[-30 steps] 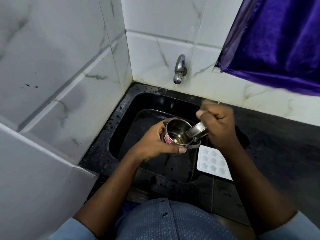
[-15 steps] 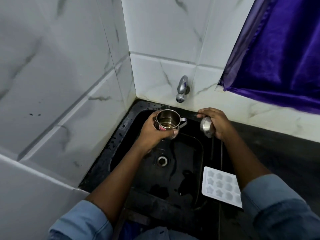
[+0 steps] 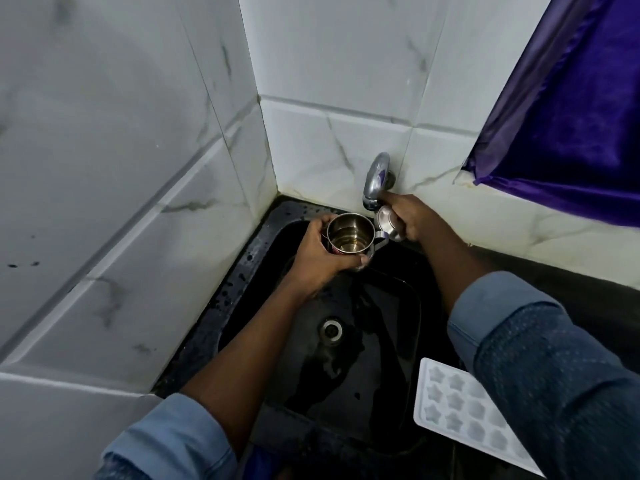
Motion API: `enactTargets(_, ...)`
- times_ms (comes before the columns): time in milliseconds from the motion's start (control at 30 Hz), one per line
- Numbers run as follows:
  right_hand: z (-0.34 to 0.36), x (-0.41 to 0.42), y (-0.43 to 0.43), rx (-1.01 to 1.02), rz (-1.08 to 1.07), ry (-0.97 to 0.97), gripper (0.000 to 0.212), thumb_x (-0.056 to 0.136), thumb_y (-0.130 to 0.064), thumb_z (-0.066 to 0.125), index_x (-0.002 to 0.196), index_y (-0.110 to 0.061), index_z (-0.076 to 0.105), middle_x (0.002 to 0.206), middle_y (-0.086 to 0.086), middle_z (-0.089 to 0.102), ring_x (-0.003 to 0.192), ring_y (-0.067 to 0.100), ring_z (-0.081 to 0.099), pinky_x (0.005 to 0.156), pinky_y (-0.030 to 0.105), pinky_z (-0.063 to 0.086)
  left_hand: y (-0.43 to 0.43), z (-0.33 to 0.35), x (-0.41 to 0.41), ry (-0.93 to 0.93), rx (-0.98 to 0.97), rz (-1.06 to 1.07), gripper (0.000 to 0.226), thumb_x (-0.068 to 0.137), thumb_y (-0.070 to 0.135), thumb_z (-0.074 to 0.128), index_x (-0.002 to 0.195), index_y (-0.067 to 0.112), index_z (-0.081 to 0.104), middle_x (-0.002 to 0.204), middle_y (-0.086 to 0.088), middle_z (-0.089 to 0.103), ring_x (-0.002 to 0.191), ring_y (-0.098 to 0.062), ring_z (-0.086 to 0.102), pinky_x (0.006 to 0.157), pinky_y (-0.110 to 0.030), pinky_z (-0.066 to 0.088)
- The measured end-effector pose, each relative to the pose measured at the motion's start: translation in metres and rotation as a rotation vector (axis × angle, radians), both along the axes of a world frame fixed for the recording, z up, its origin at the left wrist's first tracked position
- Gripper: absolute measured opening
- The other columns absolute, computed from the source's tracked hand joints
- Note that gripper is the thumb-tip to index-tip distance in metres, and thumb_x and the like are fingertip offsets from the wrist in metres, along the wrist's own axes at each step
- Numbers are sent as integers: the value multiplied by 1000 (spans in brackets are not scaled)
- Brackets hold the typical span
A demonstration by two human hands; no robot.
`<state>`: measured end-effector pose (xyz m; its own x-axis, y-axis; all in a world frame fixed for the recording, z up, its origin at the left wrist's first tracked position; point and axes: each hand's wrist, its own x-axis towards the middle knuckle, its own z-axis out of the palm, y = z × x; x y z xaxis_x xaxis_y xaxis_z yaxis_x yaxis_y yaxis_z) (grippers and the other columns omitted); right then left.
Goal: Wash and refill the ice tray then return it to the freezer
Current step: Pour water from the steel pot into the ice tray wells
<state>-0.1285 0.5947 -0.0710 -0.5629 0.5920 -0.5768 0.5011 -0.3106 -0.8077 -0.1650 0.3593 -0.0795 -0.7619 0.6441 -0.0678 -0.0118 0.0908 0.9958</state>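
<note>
gripping a small steel mug [image 3: 349, 233] by the chrome wall tap [image 3: 375, 178] is the left hand [image 3: 320, 252]; the right hand [image 3: 415, 216] clasps a round steel lid [image 3: 388, 223]. the white star-celled plastic ice tray [image 3: 460, 410] lies beside the black sink [image 3: 239, 282], seemingly unfilled, freezer return pending.

Marbled tiles [image 3: 339, 147] (purple curtain [image 3: 571, 126], perhaps satin)

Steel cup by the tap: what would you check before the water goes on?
1. The steel cup is upright, mouth open: ok.
2. The left hand grips it round the wall: ok.
3. Cup straight under the tap spout: cannot tell; it looks slightly left.
4. The right hand is free to work the tap: not ok, it holds a lid.
5. The ice tray lies cavities up beside the sink: ok.
</note>
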Motion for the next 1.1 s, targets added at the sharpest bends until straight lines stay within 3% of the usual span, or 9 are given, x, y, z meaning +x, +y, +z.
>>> enactTargets(67, 1, -7, -1, -3, -9, 9, 53, 93, -49, 72, 54, -15, 64, 47, 1, 37, 37, 16, 33, 42, 21, 42, 3, 2, -1, 3, -6, -9, 88, 61, -8, 98, 135, 9, 53, 126, -4, 70, 108, -5, 70, 93, -19, 55)
enactTargets(167, 3, -14, -4, 12, -48, 52, 37, 97, -29, 68, 66, -14, 56, 38, -2, 41, 27, 12, 35, 35, 14, 33, 7, 2, -2, 27, -20, -29, 85, 61, -10, 96, 134, 6, 56, 123, -4, 72, 102, 1, 71, 88, -16, 55)
enactTargets(300, 7, -19, -6, 124, -101, 62, 29, 95, -14, 69, 70, -12, 54, 33, -5, 46, 22, 7, 38, 31, 11, 28, 11, 4, -6, 61, -43, -29, 84, 60, -4, 100, 132, 8, 59, 123, -4, 74, 108, -7, 73, 92, -21, 57)
enactTargets(400, 8, -20, -6, 170, -101, 39, 31, 94, -14, 70, 68, -10, 56, 39, 0, 46, 23, 9, 36, 32, 12, 26, 15, 4, -8, 79, -56, -20, 83, 58, 1, 101, 130, 10, 60, 121, -3, 74, 109, -11, 73, 95, -26, 59)
enactTargets(533, 8, -18, -7, 167, -56, 52, 37, 95, -16, 70, 62, -7, 57, 38, 7, 45, 24, 15, 36, 30, 16, 30, 23, 2, -8, 82, -57, -6, 84, 58, 1, 102, 131, 8, 59, 120, -5, 74, 106, -11, 74, 92, -23, 58)
enactTargets(633, 4, -21, -4, 202, -50, 49, 31, 92, -20, 75, 67, -8, 61, 55, 12, 52, 35, 18, 41, 33, 18, 32, 30, -1, -7, 69, -61, 3, 84, 59, 1, 101, 131, 9, 57, 120, -5, 74, 106, -12, 74, 89, -20, 57)
enactTargets(800, 7, -22, 2, 302, -15, 16, 21, 87, -20, 80, 81, -7, 64, 51, 2, 56, 35, 12, 46, 34, 17, 32, 35, -6, -8, 74, -74, 10, 84, 60, 5, 102, 130, 10, 56, 120, -4, 73, 109, -14, 73, 91, -22, 58)
enactTargets(900, 6, -24, 5, 336, -2, 7, 26, 84, -21, 82, 95, -4, 65, 61, 7, 60, 38, 13, 50, 34, 18, 34, 36, -7, -11, 65, -70, 16, 82, 60, 4, 101, 129, 11, 57, 120, -4, 73, 109, -15, 73, 94, -24, 59)
enactTargets(1100, 6, -23, 10, 330, 53, 19, 23, 83, -22, 83, 85, -8, 64, 61, 6, 58, 39, 12, 46, 37, 20, 33, 39, -11, -14, 45, -65, 1, 83, 60, 4, 101, 130, 11, 57, 120, -4, 74, 109, -14, 74, 96, -29, 59)
